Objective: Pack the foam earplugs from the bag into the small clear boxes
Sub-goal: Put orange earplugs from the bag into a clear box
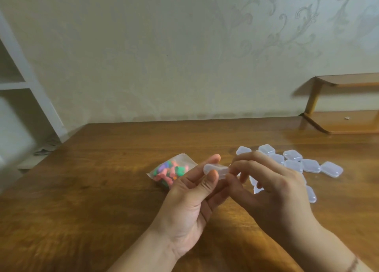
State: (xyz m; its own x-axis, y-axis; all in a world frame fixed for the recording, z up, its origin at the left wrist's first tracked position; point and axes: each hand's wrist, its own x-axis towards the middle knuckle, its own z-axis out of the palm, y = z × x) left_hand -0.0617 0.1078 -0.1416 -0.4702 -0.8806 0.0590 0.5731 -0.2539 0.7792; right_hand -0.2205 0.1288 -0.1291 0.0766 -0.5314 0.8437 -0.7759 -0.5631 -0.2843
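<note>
A brown wooden table (86, 189) with a glossy, grained top fills the lower part of the view and is set against a pale wall covered in wallpaper (276, 25) with a faint floral scroll pattern. At the left edge a white shelving unit (18, 83) is seen, blurred, and at the far right a small two-tier wooden shelf (346, 103) stands on the tabletop against the wall. A clear plastic bag (171, 172) filled with foam earplugs in pink, green, purple and orange lies flat on the table just beyond the left hand. To its right, a loose cluster of small clear boxes (295, 163) with their lids down is spread on the wood, partly hidden behind the right hand. Both hands are raised above the table in the middle of the view, meeting at one small clear box (216, 170). The left hand (190, 208) is turned palm up and toward the right, and the box is pinched by it between the thumb and the fingertips at its left end. The right hand (272, 191) is seen from the back, its fingers curled, with the fingertips closed on the right end of the same box. Whether this box is open or holds anything cannot be told. A thin band is worn at the right wrist.
</note>
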